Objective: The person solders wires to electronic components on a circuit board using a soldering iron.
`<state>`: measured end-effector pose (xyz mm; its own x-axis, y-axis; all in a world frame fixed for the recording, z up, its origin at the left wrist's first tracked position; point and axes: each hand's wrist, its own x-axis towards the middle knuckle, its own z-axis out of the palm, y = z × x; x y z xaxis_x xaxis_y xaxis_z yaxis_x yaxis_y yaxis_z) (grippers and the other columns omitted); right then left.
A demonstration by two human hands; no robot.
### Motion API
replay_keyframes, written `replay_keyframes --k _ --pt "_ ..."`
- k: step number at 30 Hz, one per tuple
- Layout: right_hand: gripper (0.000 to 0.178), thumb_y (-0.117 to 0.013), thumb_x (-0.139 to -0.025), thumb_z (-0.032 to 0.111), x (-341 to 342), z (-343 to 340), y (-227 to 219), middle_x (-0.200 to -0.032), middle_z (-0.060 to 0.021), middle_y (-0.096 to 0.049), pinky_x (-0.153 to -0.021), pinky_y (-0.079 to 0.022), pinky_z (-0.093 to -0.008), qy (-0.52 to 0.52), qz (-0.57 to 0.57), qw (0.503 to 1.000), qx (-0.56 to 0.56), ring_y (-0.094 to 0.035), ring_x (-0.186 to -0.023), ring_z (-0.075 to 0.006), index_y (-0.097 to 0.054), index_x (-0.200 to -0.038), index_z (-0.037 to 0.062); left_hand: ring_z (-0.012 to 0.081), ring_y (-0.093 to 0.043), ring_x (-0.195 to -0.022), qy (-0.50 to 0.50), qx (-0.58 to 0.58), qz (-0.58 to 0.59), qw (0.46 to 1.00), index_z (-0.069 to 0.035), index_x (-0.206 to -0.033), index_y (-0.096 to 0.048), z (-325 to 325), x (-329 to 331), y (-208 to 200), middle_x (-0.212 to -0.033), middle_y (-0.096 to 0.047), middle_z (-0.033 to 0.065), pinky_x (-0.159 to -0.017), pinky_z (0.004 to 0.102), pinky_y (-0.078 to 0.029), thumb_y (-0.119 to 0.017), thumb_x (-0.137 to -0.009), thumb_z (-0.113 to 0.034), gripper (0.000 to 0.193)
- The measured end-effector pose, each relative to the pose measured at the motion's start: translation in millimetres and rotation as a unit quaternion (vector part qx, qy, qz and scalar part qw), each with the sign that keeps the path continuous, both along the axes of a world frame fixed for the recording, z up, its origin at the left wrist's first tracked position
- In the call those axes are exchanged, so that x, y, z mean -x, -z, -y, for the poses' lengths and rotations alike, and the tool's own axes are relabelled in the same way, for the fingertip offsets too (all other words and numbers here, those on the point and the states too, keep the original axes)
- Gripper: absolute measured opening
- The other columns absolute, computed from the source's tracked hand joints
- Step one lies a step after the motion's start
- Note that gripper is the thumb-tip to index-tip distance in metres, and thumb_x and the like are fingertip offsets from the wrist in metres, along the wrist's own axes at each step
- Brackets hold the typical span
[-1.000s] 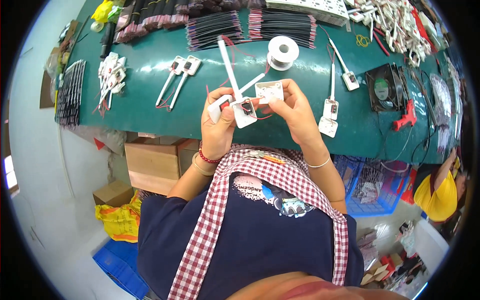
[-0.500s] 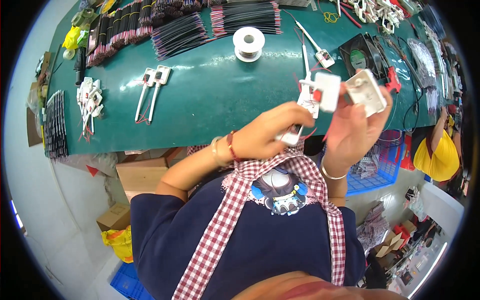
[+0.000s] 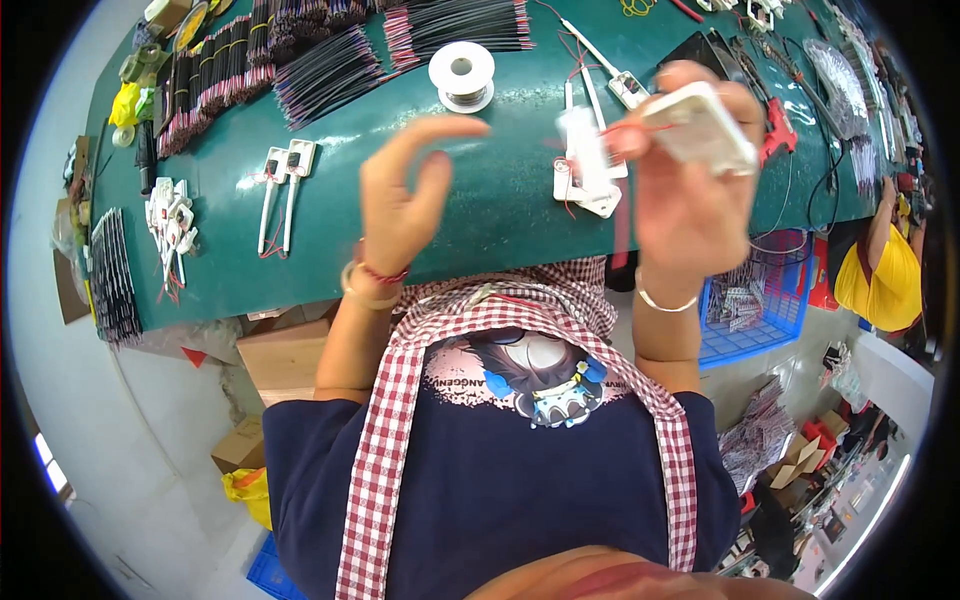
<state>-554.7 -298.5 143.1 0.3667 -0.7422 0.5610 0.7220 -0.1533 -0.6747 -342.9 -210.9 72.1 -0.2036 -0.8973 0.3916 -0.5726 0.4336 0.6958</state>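
While the person's navy shirt and red-checked apron straps (image 3: 385, 420) fill the lower middle of the view, both forearms rise from there over the near edge of the green worktable (image 3: 500, 215). The left hand (image 3: 405, 195) is raised with nothing in it, fingers loosely spread and slightly curled, forefinger pointing right, a beaded band at its wrist. The right hand (image 3: 690, 185), with a thin bangle at the wrist, is lifted higher and clamps a small white rectangular housing (image 3: 705, 125) between thumb and fingers. A thin red wire (image 3: 630, 130) runs from that housing to a blurred white plastic part (image 3: 583, 150) hanging just left of the hand, above the table. Right behind it on the table lies a white module with a long probe (image 3: 590, 195), touching or nearly touching the hanging part in the view; which, I cannot tell.

Further left on the table, two similar white probe assemblies (image 3: 283, 185) lie side by side, and a heap of small white parts (image 3: 170, 225) sits near the left edge. Past the hands stands a spool of solder wire (image 3: 462, 75), upright on its flange. Along the far edge, bundles of black and red wires (image 3: 330, 65) are laid in rows. To the right, below the table's edge, a blue plastic crate (image 3: 755, 300) holds small parts, and another person in a yellow top (image 3: 880, 275) is at the far right.
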Motion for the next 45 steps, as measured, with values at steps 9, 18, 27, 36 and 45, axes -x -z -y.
replay_keyframes --k 9,18,27,36,45 --pt "0.039 -0.046 -0.080 -0.003 -57 -56 53 -0.113 -0.0143 -0.043 -0.089 -0.044 -0.0337 -0.075 -0.050 0.991 -0.101 -0.054 -0.095 -0.0184 -0.035 -0.117 0.0020 0.0302 -0.058 -0.100 -0.077 0.104 -0.109 0.986 -0.002 -0.099 -0.059 -39 11 -29 -0.113 -0.055 0.0195 -0.074 0.0323 -0.052 -0.073 -0.066 0.002 0.037" --pt "0.027 -0.055 -0.088 0.012 -46 -68 97 -0.100 -0.0138 -0.055 -0.066 -0.048 -0.0279 -0.055 -0.421 0.881 -0.209 -0.059 -0.074 -0.0154 -0.044 -0.110 -0.0006 0.0255 -0.054 -0.092 -0.127 0.086 0.220 0.963 -0.010 -0.085 -0.063 -66 -16 4 -0.097 -0.057 0.0051 -0.078 0.0389 -0.044 -0.064 -0.062 -0.002 0.024" --pt "0.028 -0.044 -0.093 0.016 88 -4 11 -0.083 -0.0097 -0.063 -0.052 -0.044 -0.0227 0.565 -0.449 0.689 -0.064 -0.058 -0.062 -0.0129 -0.062 -0.085 -0.0027 0.0311 -0.044 -0.113 -0.166 -0.028 0.205 0.964 -0.012 -0.104 -0.060 -86 -6 20 -0.114 -0.051 0.0079 -0.094 0.0486 -0.033 -0.071 -0.063 -0.018 0.043" --pt "0.083 -0.059 -0.066 0.061 274 210 129 -0.094 -0.0336 -0.061 -0.087 -0.045 -0.0416 0.544 -0.786 0.284 -0.081 -0.058 -0.100 -0.0439 -0.059 -0.099 -0.0151 0.0253 -0.051 -0.099 -0.136 -0.043 0.219 0.965 -0.013 -0.107 -0.056 -53 17 34 -0.106 -0.055 0.0053 -0.081 0.0404 -0.036 -0.073 -0.064 -0.033 0.050" --pt "0.023 -0.076 -0.070 0.012 280 161 118 -0.069 -0.0050 -0.057 -0.051 -0.041 -0.0274 0.505 -0.375 0.714 -0.306 -0.050 -0.055 -0.0116 -0.062 -0.082 0.0002 0.0286 -0.052 -0.090 -0.261 0.059 0.060 0.962 -0.010 -0.093 -0.055 -46 -11 28 -0.093 -0.055 0.0071 -0.076 0.0383 -0.042 -0.076 -0.057 -0.004 0.042"
